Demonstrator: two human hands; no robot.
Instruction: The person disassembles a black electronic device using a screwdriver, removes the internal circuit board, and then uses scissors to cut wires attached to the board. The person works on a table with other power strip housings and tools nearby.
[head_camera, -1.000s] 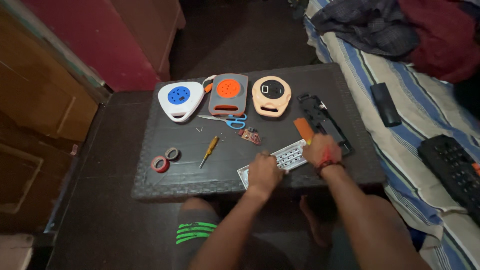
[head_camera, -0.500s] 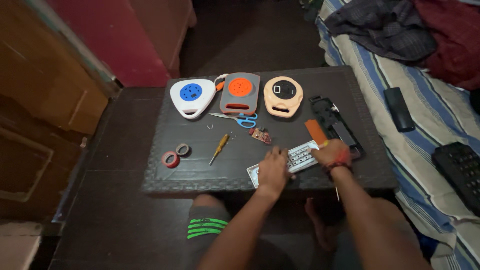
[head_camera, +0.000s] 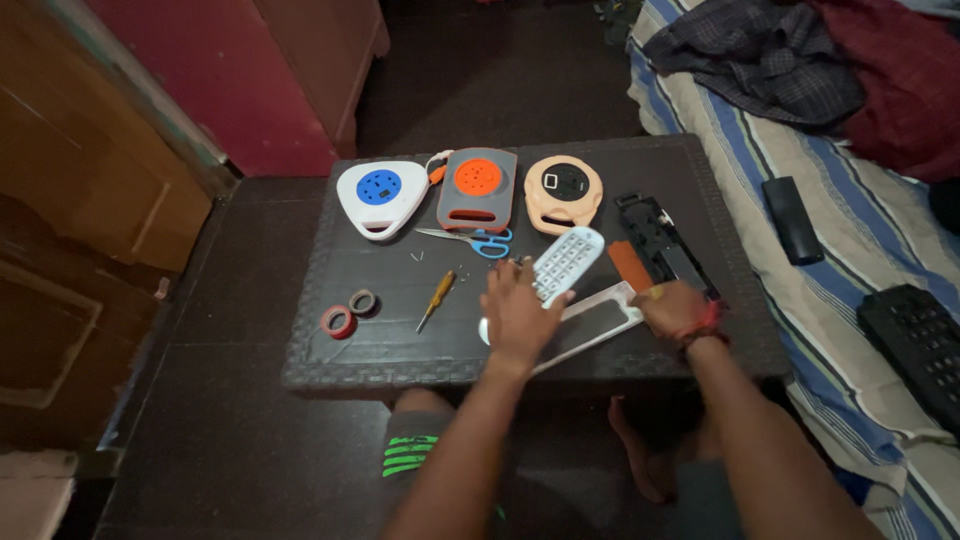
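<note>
Nearest, the left hand (head_camera: 517, 312) lifts a pale keypad panel (head_camera: 566, 264) off the flat remote shell (head_camera: 590, 328), fingers curled on its lower end, while the right hand (head_camera: 672, 308) presses closed on the shell's right end, apparently to steady it on the worktop (head_camera: 400, 345). Beyond lie a screwdriver (head_camera: 437, 300), two tape rolls (head_camera: 348, 312) and scissors (head_camera: 470, 240). Farthest, three extension reels (head_camera: 470, 188) line the back edge.
</note>
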